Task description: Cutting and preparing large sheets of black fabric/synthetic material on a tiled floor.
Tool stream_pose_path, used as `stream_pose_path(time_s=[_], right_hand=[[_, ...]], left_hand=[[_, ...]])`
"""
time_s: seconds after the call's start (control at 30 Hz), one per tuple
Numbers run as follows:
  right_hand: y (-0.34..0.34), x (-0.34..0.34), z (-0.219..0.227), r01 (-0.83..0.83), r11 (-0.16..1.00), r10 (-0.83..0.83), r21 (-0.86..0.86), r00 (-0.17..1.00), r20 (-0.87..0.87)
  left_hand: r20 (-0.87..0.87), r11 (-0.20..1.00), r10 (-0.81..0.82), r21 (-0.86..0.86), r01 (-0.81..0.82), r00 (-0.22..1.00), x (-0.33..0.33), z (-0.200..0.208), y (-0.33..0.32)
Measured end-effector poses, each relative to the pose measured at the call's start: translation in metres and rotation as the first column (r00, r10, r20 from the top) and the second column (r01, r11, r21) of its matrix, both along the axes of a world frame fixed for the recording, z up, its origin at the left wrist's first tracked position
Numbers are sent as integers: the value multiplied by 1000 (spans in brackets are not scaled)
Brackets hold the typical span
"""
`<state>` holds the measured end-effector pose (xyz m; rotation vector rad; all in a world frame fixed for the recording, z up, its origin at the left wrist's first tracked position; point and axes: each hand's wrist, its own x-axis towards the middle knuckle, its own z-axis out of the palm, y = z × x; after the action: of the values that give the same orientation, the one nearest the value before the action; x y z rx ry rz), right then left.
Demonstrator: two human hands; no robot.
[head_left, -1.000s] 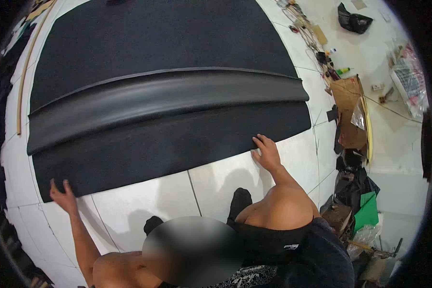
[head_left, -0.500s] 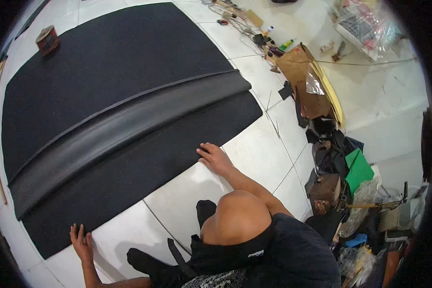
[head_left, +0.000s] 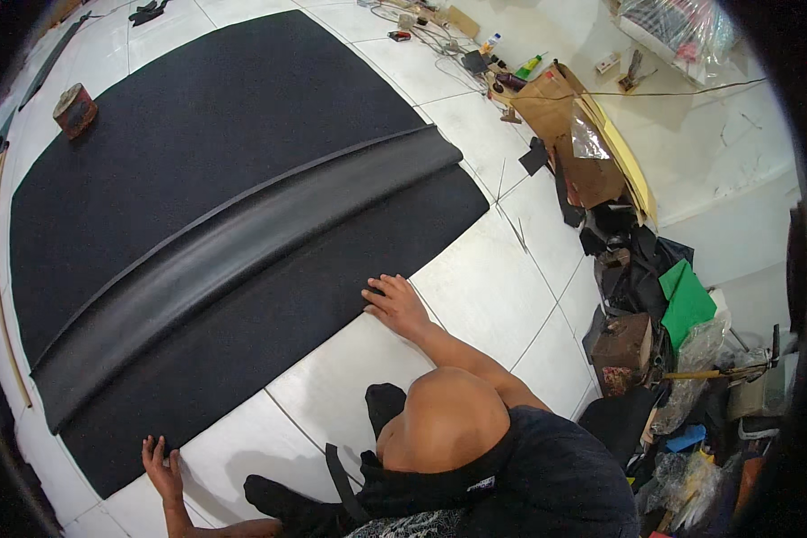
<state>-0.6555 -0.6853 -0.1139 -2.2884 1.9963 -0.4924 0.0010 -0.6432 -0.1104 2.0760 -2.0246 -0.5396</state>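
A large black sheet [head_left: 233,85] of carpet-like material lies spread on the tiled floor. Across its nearer part runs a smooth, dark, bowed strip [head_left: 269,215], raised along its far edge; I cannot tell whether it is a fold or a separate piece. My left hand [head_left: 161,471] touches the sheet's near edge close to the near left corner, fingers spread. Farther right along that edge, my right hand [head_left: 397,308] rests with its fingers stretched onto the sheet. Neither hand holds anything.
A worn brown block [head_left: 74,111] sits on the sheet's far left edge. Cardboard [head_left: 592,170], cables [head_left: 435,40], a green piece [head_left: 688,303] and dark scraps line the right side. A long thin strip of wood [head_left: 7,314] lies at left. White tiles [head_left: 475,269] surround the sheet.
The view has shifted slightly, so the whole scene sits a little differently. Both hands stay at the sheet's near edge, and the sheet looks unmoved.
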Motion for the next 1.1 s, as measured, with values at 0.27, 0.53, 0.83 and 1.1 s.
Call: stream_pose_path(time_s=[0.27, 0.53, 0.83, 1.1], right_hand=[[2, -1, -5, -12, 1000, 11, -26, 1000, -4], [5, -2, -1, -23, 999, 25, -39, 999, 34], [-8, 13, -6, -74, 993, 87, -95, 986, 142], [5, -5, -9, -6, 999, 7, 51, 1000, -7]], left_hand=[[60, 998, 51, 42, -53, 997, 1, 1, 2], [14, 997, 75, 16, -75, 997, -4, 2, 6], [-4, 999, 17, -33, -17, 1000, -2, 20, 6], [74, 994, 69, -86, -62, 995, -8, 7, 5]])
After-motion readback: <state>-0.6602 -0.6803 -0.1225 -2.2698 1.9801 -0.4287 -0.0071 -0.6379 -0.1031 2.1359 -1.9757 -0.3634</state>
